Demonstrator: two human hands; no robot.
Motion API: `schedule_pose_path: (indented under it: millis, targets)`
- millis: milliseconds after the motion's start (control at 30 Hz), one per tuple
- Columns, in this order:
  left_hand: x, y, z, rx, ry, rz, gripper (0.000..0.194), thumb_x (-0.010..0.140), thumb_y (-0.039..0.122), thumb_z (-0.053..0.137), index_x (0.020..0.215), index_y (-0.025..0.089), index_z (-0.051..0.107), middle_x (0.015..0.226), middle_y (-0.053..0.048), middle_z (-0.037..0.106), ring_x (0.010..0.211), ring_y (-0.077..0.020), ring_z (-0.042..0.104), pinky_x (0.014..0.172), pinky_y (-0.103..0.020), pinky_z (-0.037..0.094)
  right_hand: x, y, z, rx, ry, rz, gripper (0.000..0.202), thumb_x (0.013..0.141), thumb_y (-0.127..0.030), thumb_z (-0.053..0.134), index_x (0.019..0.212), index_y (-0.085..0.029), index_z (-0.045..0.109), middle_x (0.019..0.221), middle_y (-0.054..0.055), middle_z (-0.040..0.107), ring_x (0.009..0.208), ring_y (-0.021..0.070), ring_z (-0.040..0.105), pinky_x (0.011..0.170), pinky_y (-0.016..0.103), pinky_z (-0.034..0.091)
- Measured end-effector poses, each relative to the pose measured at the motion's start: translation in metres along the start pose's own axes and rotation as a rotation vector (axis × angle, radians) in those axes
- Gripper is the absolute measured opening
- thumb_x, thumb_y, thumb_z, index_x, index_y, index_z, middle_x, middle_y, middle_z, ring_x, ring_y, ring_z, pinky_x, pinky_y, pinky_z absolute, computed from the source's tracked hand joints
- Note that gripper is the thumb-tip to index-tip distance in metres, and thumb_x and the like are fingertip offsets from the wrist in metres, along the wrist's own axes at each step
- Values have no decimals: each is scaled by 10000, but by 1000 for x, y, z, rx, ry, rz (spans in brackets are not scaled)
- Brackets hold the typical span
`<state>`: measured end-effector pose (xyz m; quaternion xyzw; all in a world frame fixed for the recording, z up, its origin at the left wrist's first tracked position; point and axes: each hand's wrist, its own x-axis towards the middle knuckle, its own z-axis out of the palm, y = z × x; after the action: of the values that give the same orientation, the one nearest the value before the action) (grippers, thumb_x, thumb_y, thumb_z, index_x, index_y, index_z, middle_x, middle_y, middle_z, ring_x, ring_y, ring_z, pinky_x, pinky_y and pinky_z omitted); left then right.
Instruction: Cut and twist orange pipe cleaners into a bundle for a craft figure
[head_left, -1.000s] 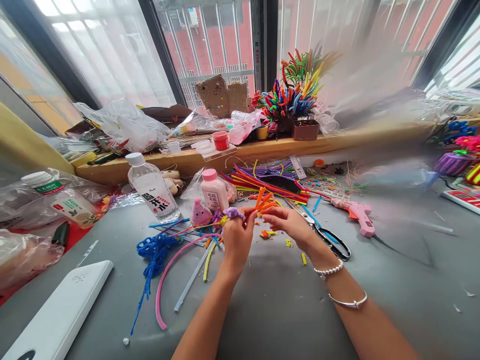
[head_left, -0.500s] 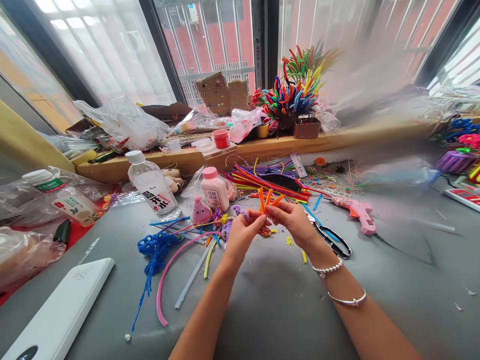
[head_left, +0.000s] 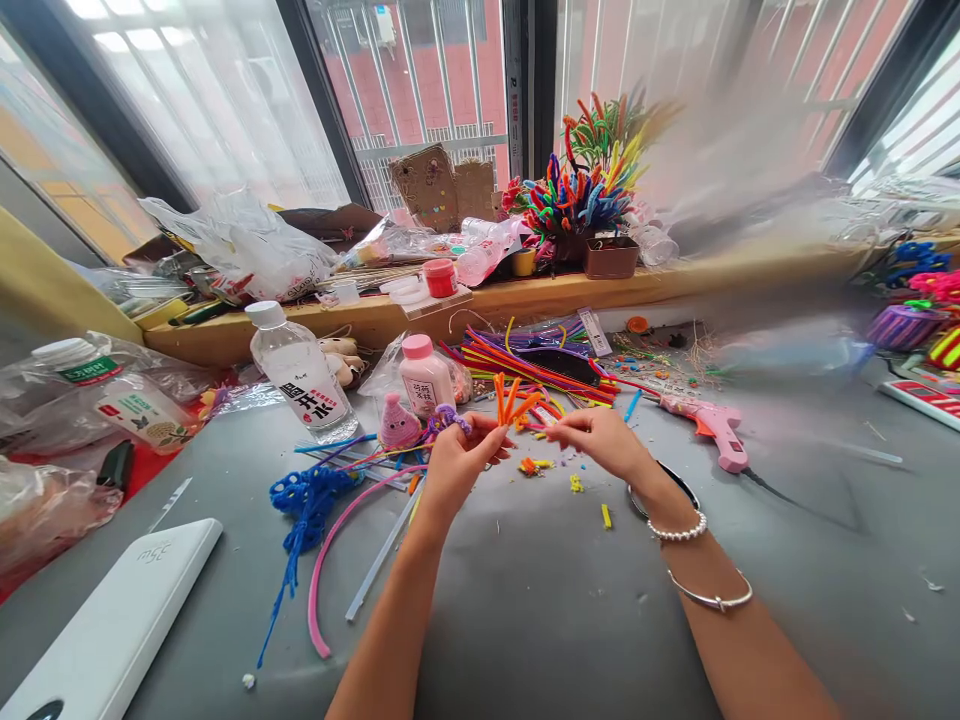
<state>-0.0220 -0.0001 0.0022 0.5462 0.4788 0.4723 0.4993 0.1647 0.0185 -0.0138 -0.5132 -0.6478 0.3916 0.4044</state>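
Observation:
My left hand pinches a small bundle of orange pipe cleaners, whose tips fan upward. To its right, my right hand is apart from the bundle, its fingertips together; whether anything is between them is hidden. Black-handled scissors lie partly under my right wrist. Orange and yellow fuzzy scraps are on the table between the hands. Just beyond my left hand sit a pink knitted figure and a purple fuzzy piece.
Loose pipe cleaners lie behind the hands. A pink glue gun rests at the right. Toward the left stand a pink-capped bottle and a water bottle, with blue yarn and a white power bank nearer.
My right hand has moved away from the orange bundle, to the right. My left hand has shifted slightly left with the bundle still in it, and the orange strands now stand more spread.

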Motion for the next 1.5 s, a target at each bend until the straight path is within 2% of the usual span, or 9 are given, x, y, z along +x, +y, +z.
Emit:
schedule_pose_path:
  millis: [67,167,333,733,867,1067,1233,1333,1500]
  targets:
    - [0,-1,1,32,-18,-7,216,652,326,616,719,133,547,632,-19,643,547,-108,591,543,-209,451,-1,0,3,-153,-80,-41,128,642,-280,614,658,-175,686,657,15,626,556,112,476,534,238,356]
    - [0,-1,7,39,-21,9,224,662,328,604,764,131,574,667,-27,652,553,-111,596,547,-214,455,-4,-5,10,-12,-135,-62,227,662,-308,604,840,-180,664,841,37,642,641,128,523,579,242,401]
    - [-4,0,16,40,-21,30,253,664,331,598,818,131,593,712,-44,665,566,-128,609,546,-231,470,-7,-15,19,255,-29,-36,286,703,-414,563,773,-143,626,705,29,623,575,117,519,555,241,415]
    - [-5,-2,16,152,62,108,216,696,333,562,764,132,598,691,-39,654,600,-132,608,578,-229,471,-8,-15,19,154,-116,-94,203,712,-313,570,809,-161,665,762,34,645,651,136,548,580,240,410]
    - [-4,-6,16,260,60,154,228,704,349,547,767,140,611,705,-46,651,626,-149,611,609,-251,474,-9,-17,19,134,-74,-81,236,726,-345,543,798,-152,657,760,40,647,650,141,552,554,236,402]
    - [-5,-7,17,339,104,199,218,705,353,531,762,156,607,687,-36,652,609,-155,611,597,-258,475,-6,-10,20,-22,-38,-14,110,656,-137,519,669,-156,626,683,21,630,586,122,541,571,242,413]
    - [-4,-8,16,373,111,201,209,689,353,544,743,161,605,667,-31,646,600,-154,607,579,-253,470,-6,-10,22,159,-103,-26,204,671,-321,596,790,-157,619,742,28,634,622,129,550,520,228,402]
    - [-5,-9,17,353,54,198,211,698,353,535,750,160,601,676,-34,644,604,-153,609,577,-249,471,-7,-12,24,225,-16,-42,263,683,-406,586,745,-151,600,681,26,618,561,119,529,473,223,377]
    - [-5,-5,14,308,123,208,226,708,372,528,761,158,574,668,-30,635,609,-155,617,573,-242,465,-6,-9,22,70,-16,-64,255,721,-402,548,634,-164,573,559,5,575,501,120,511,485,237,379]
